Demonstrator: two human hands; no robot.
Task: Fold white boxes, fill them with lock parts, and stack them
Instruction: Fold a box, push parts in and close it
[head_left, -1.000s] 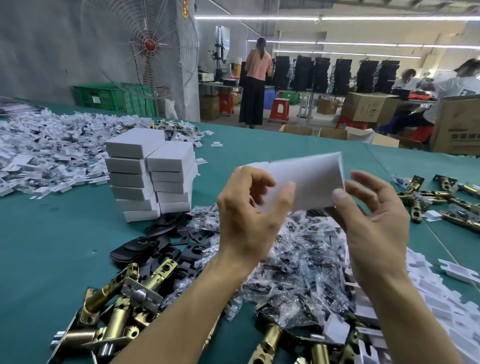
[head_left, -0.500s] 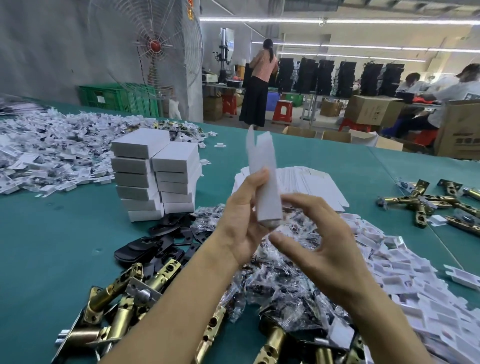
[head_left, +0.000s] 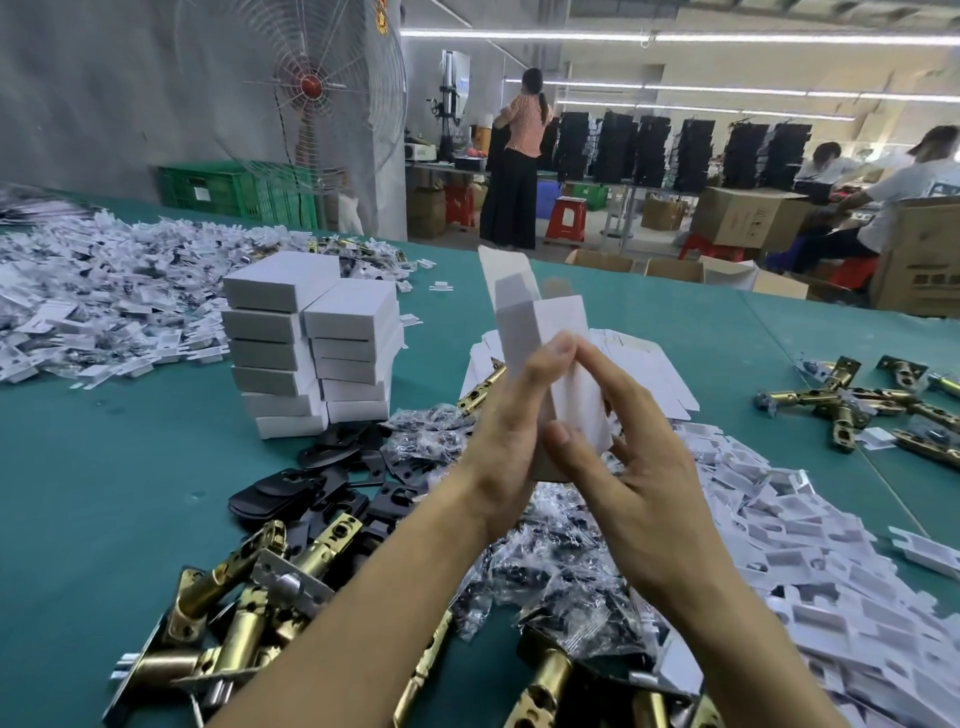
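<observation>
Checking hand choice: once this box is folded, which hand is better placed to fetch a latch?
Left, probably. A latch pile lies just under the left forearm and one latch beside the left hand; the other latches lie far right. The right hand also grips the box and could hold it.

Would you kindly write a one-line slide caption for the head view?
Left hand and right hand hold a white box above bagged parts, near stacked boxes.

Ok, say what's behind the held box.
A pile of flat white box blanks, a brass latch at its left edge. The white box, left hand and right hand hide its middle.
</observation>
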